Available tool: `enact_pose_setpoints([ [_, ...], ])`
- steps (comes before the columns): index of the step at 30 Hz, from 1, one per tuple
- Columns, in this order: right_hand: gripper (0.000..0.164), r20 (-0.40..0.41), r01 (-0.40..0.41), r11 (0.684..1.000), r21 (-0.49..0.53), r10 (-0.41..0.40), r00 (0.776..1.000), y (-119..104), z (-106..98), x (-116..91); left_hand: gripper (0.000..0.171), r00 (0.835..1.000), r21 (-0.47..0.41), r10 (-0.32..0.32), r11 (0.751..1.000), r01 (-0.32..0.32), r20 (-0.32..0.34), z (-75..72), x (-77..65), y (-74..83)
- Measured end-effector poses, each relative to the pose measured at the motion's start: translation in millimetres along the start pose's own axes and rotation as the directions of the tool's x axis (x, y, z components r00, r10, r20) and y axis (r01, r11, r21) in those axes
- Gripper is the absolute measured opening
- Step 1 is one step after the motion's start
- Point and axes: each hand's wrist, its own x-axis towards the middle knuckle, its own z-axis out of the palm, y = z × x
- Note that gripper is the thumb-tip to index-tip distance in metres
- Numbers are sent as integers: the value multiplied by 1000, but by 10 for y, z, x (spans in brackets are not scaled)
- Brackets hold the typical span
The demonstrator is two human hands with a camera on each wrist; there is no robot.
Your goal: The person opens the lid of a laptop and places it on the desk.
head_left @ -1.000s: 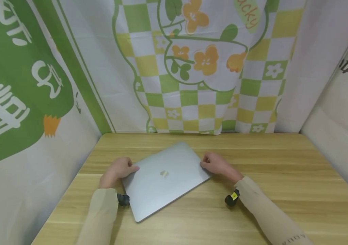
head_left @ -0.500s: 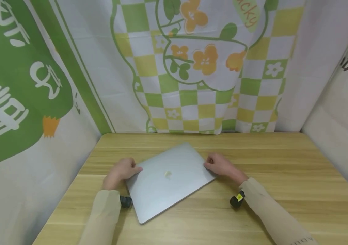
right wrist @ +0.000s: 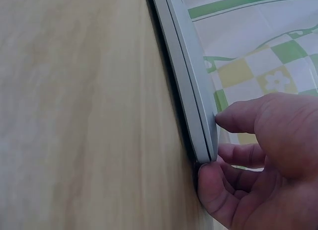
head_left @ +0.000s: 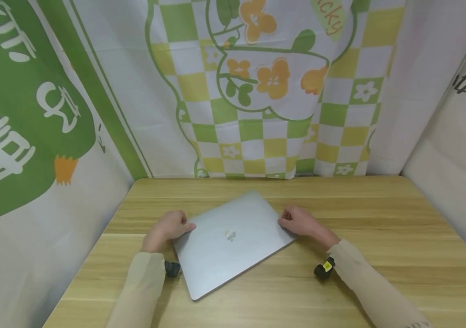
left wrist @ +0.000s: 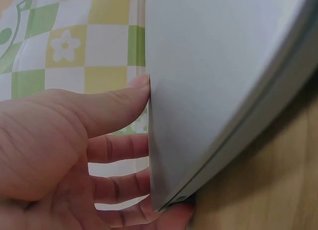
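A closed silver laptop (head_left: pixel 233 246) with a shiny logo on its lid lies at an angle over the wooden table in the head view. My left hand (head_left: pixel 172 226) grips its left side, the thumb on the lid and the fingers reaching under the edge, as the left wrist view shows along the laptop's side (left wrist: pixel 213 115). On the opposite side my right hand (head_left: pixel 298 222) pinches the right edge, thumb on top. In the right wrist view, fingertips (right wrist: pixel 211 183) curl beneath the laptop's corner, where a dark shadow runs along its underside.
The wood-grain table (head_left: pixel 380 218) stretches out on both sides of the laptop. Behind it hangs a checked, flowered curtain (head_left: pixel 253 132); printed cloth (head_left: pixel 11 114) closes off the left, and white cloth (head_left: pixel 458 159) the right. Small dark cameras (head_left: pixel 324 269) sit at both wrists.
Both hands have carried the laptop a little to the right across the table, its tilt staying about the same. The grip of each hand looks unchanged.
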Motion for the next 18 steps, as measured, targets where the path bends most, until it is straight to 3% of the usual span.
enact_pose_setpoints([
  [18, 17, -25, -41, 999, -33, 41, 999, 149, -63, -130, 41, 1000, 15, 11, 1000, -11, 20, 55, 86, 177],
])
